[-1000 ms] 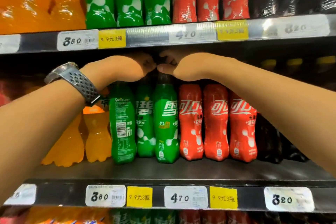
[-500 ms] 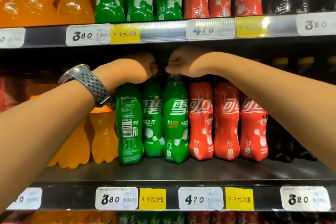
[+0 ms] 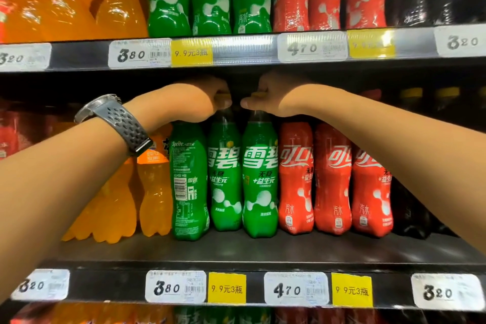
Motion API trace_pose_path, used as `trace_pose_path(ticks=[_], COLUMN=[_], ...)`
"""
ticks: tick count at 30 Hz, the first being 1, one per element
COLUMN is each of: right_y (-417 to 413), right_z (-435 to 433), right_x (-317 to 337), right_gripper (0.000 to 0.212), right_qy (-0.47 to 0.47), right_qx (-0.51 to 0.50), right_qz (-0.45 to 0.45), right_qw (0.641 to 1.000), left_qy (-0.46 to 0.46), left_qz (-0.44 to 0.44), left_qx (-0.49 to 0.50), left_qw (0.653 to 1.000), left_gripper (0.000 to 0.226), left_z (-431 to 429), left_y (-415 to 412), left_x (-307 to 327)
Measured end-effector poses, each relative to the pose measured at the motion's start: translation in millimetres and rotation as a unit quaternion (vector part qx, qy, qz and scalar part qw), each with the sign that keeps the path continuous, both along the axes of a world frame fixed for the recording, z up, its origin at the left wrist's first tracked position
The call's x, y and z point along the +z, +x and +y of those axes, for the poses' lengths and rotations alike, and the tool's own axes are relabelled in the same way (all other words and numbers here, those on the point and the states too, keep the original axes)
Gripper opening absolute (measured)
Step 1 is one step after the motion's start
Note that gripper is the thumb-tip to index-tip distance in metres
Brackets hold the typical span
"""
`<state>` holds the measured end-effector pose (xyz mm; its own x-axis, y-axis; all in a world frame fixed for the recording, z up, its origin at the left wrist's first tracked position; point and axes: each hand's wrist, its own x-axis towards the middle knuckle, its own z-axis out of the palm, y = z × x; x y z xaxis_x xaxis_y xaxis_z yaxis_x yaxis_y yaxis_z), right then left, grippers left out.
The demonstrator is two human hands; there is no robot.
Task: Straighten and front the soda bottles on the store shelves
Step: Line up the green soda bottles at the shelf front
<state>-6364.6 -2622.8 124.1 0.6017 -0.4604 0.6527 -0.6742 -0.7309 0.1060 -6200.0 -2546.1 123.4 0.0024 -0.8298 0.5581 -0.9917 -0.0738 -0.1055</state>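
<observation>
Fronting partly done: on the middle shelf, left hand grips the middle green bottle by its cap, right hand the right green bottle, both labels forward. Left green bottle shows its barcode, unturned; red bottles face out.

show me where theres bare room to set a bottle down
The bare shelf strip between the bottle row and the price tags. The row itself is packed; left hand and right hand fill the gap above the green bottles.
</observation>
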Motion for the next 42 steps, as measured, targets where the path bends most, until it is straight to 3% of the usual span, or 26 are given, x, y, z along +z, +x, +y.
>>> trace_pose_path(ticks=[7, 11, 17, 21, 24, 28, 31, 34, 39, 42], right_y=[0.7, 12.1, 46.1, 66.3, 74.0, 76.4, 77.3, 76.1, 75.2, 72.8], right_z=[1.6, 5.3, 22.8, 39.1, 48.8, 50.4, 49.1, 43.2, 29.9, 20.9], right_x=[4.1, 2.3, -6.3, -7.1, -3.0, 1.3, -0.3, 0.3, -4.0, -2.0], right_gripper=[0.043, 0.042, 0.045, 0.042, 0.039, 0.038, 0.038, 0.043, 0.039, 0.034], right_qy=[0.017, 0.023, 0.031, 0.029, 0.046, 0.073, 0.102, 0.066, -0.019, -0.066], right_qx=[0.003, 0.037, 0.112, 0.145, 0.163, 0.151, 0.168, 0.091, -0.048, -0.055], right_qz=[0.034, 0.012, 0.007, 0.017, 0.026, 0.069, 0.021, -0.057, 0.036, 0.025], right_qw=[0.999, 0.999, 0.993, 0.989, 0.985, 0.983, 0.98, 0.992, 0.998, 0.996], left_qy=[0.001, -0.009, -0.047, -0.058, -0.035, -0.028, -0.044, -0.061, -0.081, -0.089], left_qz=[0.019, 0.048, -0.053, -0.039, -0.033, 0.047, 0.042, 0.033, 0.053, 0.096], left_qx=[-0.028, -0.027, 0.071, 0.038, 0.015, -0.031, -0.04, -0.048, -0.026, -0.014], left_qw=[0.999, 0.998, 0.995, 0.997, 0.999, 0.998, 0.997, 0.996, 0.995, 0.991], left_gripper=[0.032, 0.05, 0.04, 0.063, 0.049, 0.049, 0.036, 0.042, 0.068, 0.06], left_z=[4.9, 11.2, 26.4, 38.1, 46.1, 57.0, 55.9, 49.0, 35.3, 32.3], left_y=[2.5, 15.8, 44.5, 50.6, 60.1, 69.4, 68.8, 65.1, 55.0, 51.7], left_x=[0.5, 0.9, -1.1, -5.2, -3.6, -2.8, -4.5, -5.1, -12.8, -10.3])
